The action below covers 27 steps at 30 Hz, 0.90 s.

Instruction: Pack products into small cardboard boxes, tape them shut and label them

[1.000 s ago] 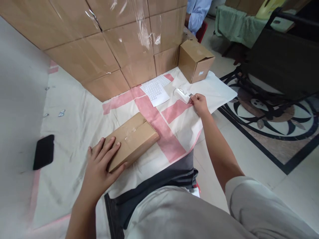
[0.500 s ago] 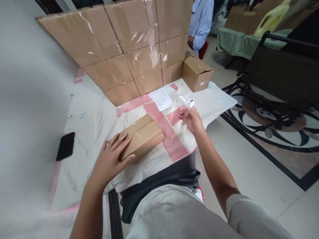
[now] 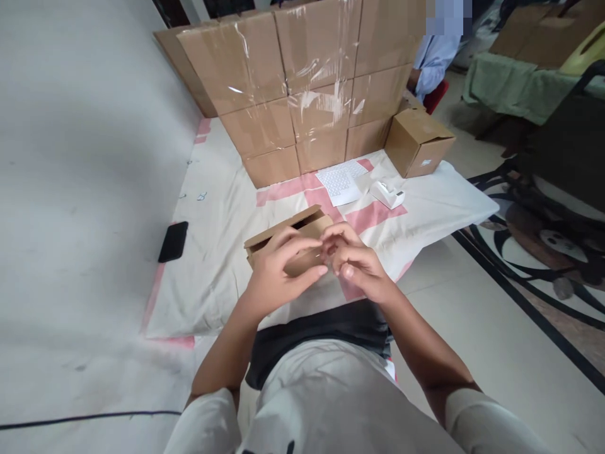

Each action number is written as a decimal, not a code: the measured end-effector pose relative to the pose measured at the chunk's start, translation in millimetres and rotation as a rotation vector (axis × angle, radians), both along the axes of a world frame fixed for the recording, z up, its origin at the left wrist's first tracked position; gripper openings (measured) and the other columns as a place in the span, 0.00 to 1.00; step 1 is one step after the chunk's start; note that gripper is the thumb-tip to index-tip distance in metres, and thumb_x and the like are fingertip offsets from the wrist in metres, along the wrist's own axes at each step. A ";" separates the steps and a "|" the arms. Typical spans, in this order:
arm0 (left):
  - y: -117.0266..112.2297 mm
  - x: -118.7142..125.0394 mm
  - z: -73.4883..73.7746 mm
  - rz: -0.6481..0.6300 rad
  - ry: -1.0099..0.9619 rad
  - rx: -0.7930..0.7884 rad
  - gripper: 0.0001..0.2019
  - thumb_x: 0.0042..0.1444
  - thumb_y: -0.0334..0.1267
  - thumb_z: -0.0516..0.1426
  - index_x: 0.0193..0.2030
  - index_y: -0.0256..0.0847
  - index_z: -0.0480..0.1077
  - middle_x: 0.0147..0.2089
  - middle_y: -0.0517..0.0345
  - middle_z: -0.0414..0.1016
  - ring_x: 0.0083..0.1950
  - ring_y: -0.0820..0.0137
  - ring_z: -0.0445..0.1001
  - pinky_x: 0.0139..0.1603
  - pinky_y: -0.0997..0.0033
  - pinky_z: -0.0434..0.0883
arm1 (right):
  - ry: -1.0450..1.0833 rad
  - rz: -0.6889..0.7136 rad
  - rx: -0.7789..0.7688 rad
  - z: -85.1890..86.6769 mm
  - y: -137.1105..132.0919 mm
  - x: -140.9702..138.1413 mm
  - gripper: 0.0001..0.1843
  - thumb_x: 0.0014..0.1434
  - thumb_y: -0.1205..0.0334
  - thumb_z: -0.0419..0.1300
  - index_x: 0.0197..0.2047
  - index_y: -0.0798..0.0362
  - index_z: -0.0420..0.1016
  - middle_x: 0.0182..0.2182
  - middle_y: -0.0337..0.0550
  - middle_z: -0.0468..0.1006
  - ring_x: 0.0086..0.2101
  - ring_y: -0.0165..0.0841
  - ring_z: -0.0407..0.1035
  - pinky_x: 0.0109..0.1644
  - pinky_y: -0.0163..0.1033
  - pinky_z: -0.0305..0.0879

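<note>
A small cardboard box (image 3: 307,238) lies on the cloth in front of me, its top flaps slightly lifted with a dark gap between them. My left hand (image 3: 286,268) is over the near side of the box, thumb and fingers apart, its fingertips meeting those of my right hand. My right hand (image 3: 357,261) is curled at the box's right end, fingers bent together. Whatever may be between its fingertips is too small and blurred to make out. Beyond my right hand, a white tape dispenser (image 3: 388,194) rests on the cloth.
Stacked, taped cartons (image 3: 316,94) form a wall at the back. A printed label sheet (image 3: 343,183), another carton (image 3: 418,142) and a black phone (image 3: 173,242) are on the cloth-covered table (image 3: 217,271). A person's blue sleeve (image 3: 435,63) shows behind the cartons.
My right hand has come left from beside the dispenser to meet my left hand. My left hand has lifted off the box top, and the box's flaps have come up. The view has shifted.
</note>
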State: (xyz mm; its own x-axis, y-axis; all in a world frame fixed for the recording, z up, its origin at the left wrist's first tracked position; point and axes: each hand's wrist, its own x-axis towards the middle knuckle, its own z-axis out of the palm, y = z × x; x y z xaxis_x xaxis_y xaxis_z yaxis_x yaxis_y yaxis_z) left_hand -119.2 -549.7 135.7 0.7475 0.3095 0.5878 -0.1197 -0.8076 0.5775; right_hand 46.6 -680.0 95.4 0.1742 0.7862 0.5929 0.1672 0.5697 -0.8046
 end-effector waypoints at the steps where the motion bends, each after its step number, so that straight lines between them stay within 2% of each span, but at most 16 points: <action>1: 0.1 0.3 -0.6 -0.032 0.026 -0.037 0.13 0.62 0.39 0.68 0.53 0.46 0.77 0.48 0.56 0.77 0.48 0.69 0.78 0.50 0.66 0.75 | -0.019 0.002 0.005 1.9 -0.5 -2.9 0.19 0.71 0.47 0.60 0.33 0.49 0.75 0.54 0.48 0.66 0.46 0.38 0.71 0.56 0.51 0.72; 4: 0.9 -1.2 -3.3 -0.110 0.065 -0.119 0.04 0.65 0.39 0.65 0.46 0.45 0.78 0.42 0.58 0.78 0.43 0.70 0.78 0.43 0.68 0.75 | -0.080 -0.014 -0.005 3.3 0.1 -4.3 0.19 0.72 0.46 0.59 0.34 0.49 0.76 0.56 0.48 0.66 0.48 0.39 0.72 0.55 0.51 0.74; 6: 2.9 -7.0 -4.5 0.000 -0.015 -0.055 0.04 0.67 0.37 0.63 0.39 0.44 0.79 0.38 0.58 0.77 0.38 0.71 0.77 0.40 0.67 0.74 | -0.177 -0.115 -0.090 -0.3 2.9 3.8 0.18 0.73 0.46 0.57 0.39 0.47 0.81 0.56 0.49 0.70 0.49 0.41 0.73 0.56 0.52 0.74; 7: 4.7 -12.2 -4.3 0.106 -0.085 0.009 0.06 0.67 0.36 0.63 0.37 0.44 0.78 0.36 0.58 0.77 0.37 0.71 0.76 0.40 0.66 0.73 | -0.239 -0.230 -0.147 -3.1 5.2 10.6 0.17 0.73 0.46 0.56 0.43 0.46 0.82 0.54 0.50 0.73 0.49 0.43 0.74 0.56 0.54 0.74; 9: 10.8 -26.6 -1.9 0.320 -0.212 0.134 0.05 0.66 0.34 0.63 0.38 0.45 0.79 0.36 0.59 0.76 0.35 0.71 0.74 0.38 0.65 0.72 | -0.373 -0.547 -0.231 -9.6 12.0 26.7 0.18 0.73 0.46 0.56 0.53 0.45 0.82 0.51 0.52 0.78 0.51 0.48 0.74 0.58 0.59 0.73; 11: 19.4 -43.0 3.0 0.388 -0.231 0.166 0.04 0.64 0.32 0.64 0.38 0.46 0.78 0.35 0.60 0.76 0.34 0.71 0.72 0.36 0.66 0.70 | -0.508 -0.774 -0.228 -14.7 22.1 40.6 0.22 0.72 0.46 0.56 0.61 0.47 0.79 0.54 0.55 0.79 0.56 0.53 0.73 0.63 0.65 0.69; 12: 24.4 -50.3 5.7 0.373 -0.204 0.141 0.05 0.64 0.32 0.64 0.38 0.46 0.77 0.34 0.61 0.75 0.33 0.71 0.71 0.36 0.66 0.68 | -0.585 -0.798 -0.209 -16.4 28.4 44.7 0.24 0.72 0.47 0.56 0.65 0.48 0.76 0.59 0.56 0.78 0.61 0.54 0.70 0.67 0.66 0.65; 14: 34.7 -60.5 10.0 0.310 -0.094 0.052 0.06 0.65 0.32 0.62 0.36 0.45 0.75 0.32 0.61 0.75 0.33 0.72 0.70 0.36 0.66 0.67 | -0.741 -0.700 -0.203 -18.0 42.7 45.5 0.28 0.73 0.49 0.55 0.71 0.47 0.71 0.69 0.53 0.72 0.70 0.55 0.62 0.75 0.68 0.55; 16: 45.2 -64.1 11.6 0.276 0.035 -0.042 0.09 0.67 0.35 0.60 0.33 0.43 0.73 0.31 0.61 0.74 0.33 0.72 0.68 0.37 0.66 0.66 | -0.860 -0.563 -0.248 -18.7 57.0 38.6 0.28 0.74 0.51 0.54 0.73 0.44 0.69 0.72 0.48 0.69 0.74 0.53 0.56 0.78 0.70 0.47; 17: 50.5 -63.9 11.4 0.278 0.105 -0.077 0.10 0.68 0.36 0.59 0.32 0.43 0.72 0.31 0.61 0.73 0.32 0.72 0.68 0.37 0.66 0.66 | -0.897 -0.514 -0.278 -19.2 63.1 34.1 0.27 0.75 0.52 0.53 0.73 0.44 0.70 0.72 0.47 0.70 0.74 0.53 0.57 0.78 0.71 0.46; 19: 61.0 -61.6 10.2 0.293 0.254 -0.124 0.13 0.69 0.40 0.57 0.31 0.42 0.71 0.30 0.61 0.72 0.32 0.72 0.67 0.37 0.67 0.65 | -0.928 -0.458 -0.329 -21.0 71.5 26.2 0.25 0.76 0.55 0.50 0.70 0.47 0.74 0.70 0.49 0.73 0.72 0.54 0.60 0.77 0.72 0.48; 21: 70.8 -58.8 9.2 0.287 0.382 -0.147 0.15 0.69 0.44 0.56 0.31 0.42 0.71 0.30 0.61 0.72 0.32 0.72 0.66 0.35 0.68 0.63 | -0.927 -0.462 -0.358 -23.7 74.5 22.1 0.25 0.76 0.56 0.49 0.69 0.49 0.76 0.70 0.50 0.72 0.72 0.55 0.61 0.76 0.73 0.50; 24: 83.0 -54.5 9.4 0.201 0.547 -0.154 0.15 0.69 0.47 0.56 0.33 0.42 0.72 0.32 0.61 0.74 0.33 0.72 0.68 0.33 0.70 0.62 | -0.932 -0.479 -0.371 -27.4 72.6 22.1 0.26 0.76 0.55 0.49 0.69 0.51 0.75 0.72 0.51 0.70 0.73 0.56 0.59 0.75 0.72 0.51; 27: 92.1 -47.4 8.0 0.115 0.689 -0.135 0.14 0.68 0.49 0.57 0.35 0.43 0.72 0.35 0.62 0.77 0.34 0.72 0.71 0.36 0.70 0.64 | -0.927 -0.474 -0.362 -29.1 70.7 24.0 0.25 0.76 0.55 0.50 0.70 0.50 0.75 0.72 0.50 0.70 0.73 0.55 0.58 0.74 0.70 0.55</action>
State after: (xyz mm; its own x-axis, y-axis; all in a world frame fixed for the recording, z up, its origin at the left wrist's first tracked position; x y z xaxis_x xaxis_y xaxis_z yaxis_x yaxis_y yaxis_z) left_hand -166.7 -457.6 143.7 0.8935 0.4455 -0.0562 0.3905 -0.7093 0.5868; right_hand 70.6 -609.3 66.3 0.1108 0.9110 0.3972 0.9316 0.0440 -0.3608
